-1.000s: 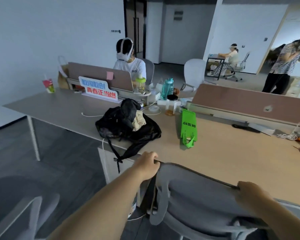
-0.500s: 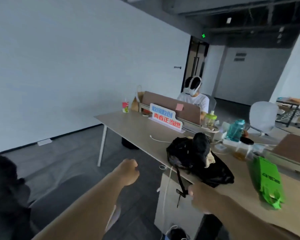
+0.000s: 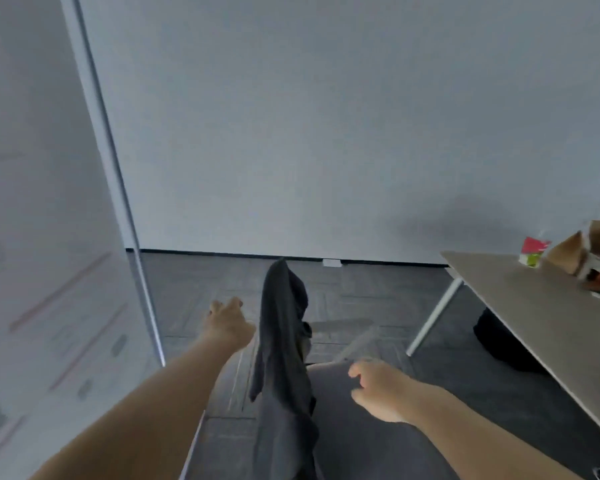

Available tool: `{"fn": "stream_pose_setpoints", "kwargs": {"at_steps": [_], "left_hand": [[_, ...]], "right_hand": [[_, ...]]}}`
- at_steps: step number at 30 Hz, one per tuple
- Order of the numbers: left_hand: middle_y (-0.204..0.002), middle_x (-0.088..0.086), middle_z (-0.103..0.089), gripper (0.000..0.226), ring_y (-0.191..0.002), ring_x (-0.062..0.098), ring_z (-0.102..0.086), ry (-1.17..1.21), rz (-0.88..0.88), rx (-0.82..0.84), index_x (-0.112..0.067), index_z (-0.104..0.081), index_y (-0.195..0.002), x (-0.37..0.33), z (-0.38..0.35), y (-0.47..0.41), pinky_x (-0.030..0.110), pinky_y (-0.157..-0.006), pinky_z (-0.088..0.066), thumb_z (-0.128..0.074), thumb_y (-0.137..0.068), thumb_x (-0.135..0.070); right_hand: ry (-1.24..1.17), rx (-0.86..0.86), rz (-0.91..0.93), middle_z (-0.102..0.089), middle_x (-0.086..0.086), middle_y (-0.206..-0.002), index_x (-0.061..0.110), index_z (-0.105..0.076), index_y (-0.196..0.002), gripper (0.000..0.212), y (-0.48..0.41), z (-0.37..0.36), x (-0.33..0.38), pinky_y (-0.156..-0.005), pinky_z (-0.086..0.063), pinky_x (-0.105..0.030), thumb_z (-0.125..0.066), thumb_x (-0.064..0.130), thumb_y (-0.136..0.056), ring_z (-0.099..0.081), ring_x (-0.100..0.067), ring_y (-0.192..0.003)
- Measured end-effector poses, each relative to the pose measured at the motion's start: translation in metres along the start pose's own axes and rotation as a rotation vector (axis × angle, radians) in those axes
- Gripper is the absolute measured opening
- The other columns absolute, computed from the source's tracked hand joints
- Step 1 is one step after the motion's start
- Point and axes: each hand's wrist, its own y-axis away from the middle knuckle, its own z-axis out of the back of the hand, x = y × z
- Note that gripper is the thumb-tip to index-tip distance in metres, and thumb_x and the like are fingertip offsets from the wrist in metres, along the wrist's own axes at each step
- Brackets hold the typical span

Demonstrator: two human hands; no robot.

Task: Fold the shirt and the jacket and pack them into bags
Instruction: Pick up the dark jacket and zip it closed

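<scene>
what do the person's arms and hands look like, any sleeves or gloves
Both forearms are bare, with no sleeve in view. The left hand and right hand wear no gloves; no watch, ring or bracelet shows, though the picture is blurred.

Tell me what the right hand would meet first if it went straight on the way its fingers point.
Probably the dark garment draped over the grey chair: the right hand points leftward at it, though depth is unclear.
</scene>
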Motion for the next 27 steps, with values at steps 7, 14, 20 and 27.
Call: {"fn": "stream_pose_setpoints", "kwargs": {"at_steps": [7, 14, 20, 27], "left_hand": [[-0.139, 0.019, -0.045, 0.063, -0.119, 0.033, -0.051, 0.262, 0.159, 0.049, -0.017, -0.035, -0.139, 0.007, 0.007, -0.076, 0.044, -0.100, -0.045, -0.059, -0.088, -0.046], [-0.140, 0.012, -0.047, 0.058, -0.127, 0.031, -0.046, 0.544, 0.183, 0.134, -0.023, -0.028, -0.145, -0.041, -0.033, -0.159, 0.048, -0.108, -0.037, -0.041, -0.095, -0.050], [-0.136, 0.005, -0.054, 0.049, -0.122, 0.024, -0.052, 0.394, 0.064, 0.085, -0.021, -0.034, -0.145, -0.052, -0.055, -0.211, 0.036, -0.102, -0.043, -0.042, -0.098, -0.032], [-0.136, 0.011, -0.053, 0.052, -0.120, 0.029, -0.053, 0.258, -0.129, 0.199, -0.020, -0.023, -0.149, -0.064, -0.060, -0.271, 0.037, -0.092, -0.045, -0.040, -0.100, -0.029]], "right_hand": [[-0.768, 0.042, 0.001, -0.020, -0.009, -0.156, 0.025, -0.009, -0.151, 0.081, -0.160, 0.018, 0.103, -0.113, -0.027, -0.050, -0.044, 0.062, -0.088, -0.028, -0.034, -0.139], [-0.919, -0.048, -0.146, -0.025, -0.016, -0.149, 0.012, -0.012, -0.149, 0.066, -0.269, -0.016, 0.148, -0.108, -0.030, -0.044, -0.038, 0.044, -0.097, -0.034, -0.036, -0.132], [-1.548, 0.062, -0.291, -0.065, -0.008, -0.089, 0.013, -0.055, -0.124, 0.041, -0.311, -0.009, 0.091, -0.054, -0.052, -0.029, -0.041, 0.042, -0.099, -0.065, -0.018, -0.068], [-1.704, 0.058, -0.545, -0.072, -0.019, -0.105, 0.002, -0.068, -0.110, 0.055, -0.337, -0.047, 0.083, -0.092, -0.050, -0.045, -0.057, 0.051, -0.087, -0.065, -0.034, -0.103]]}}
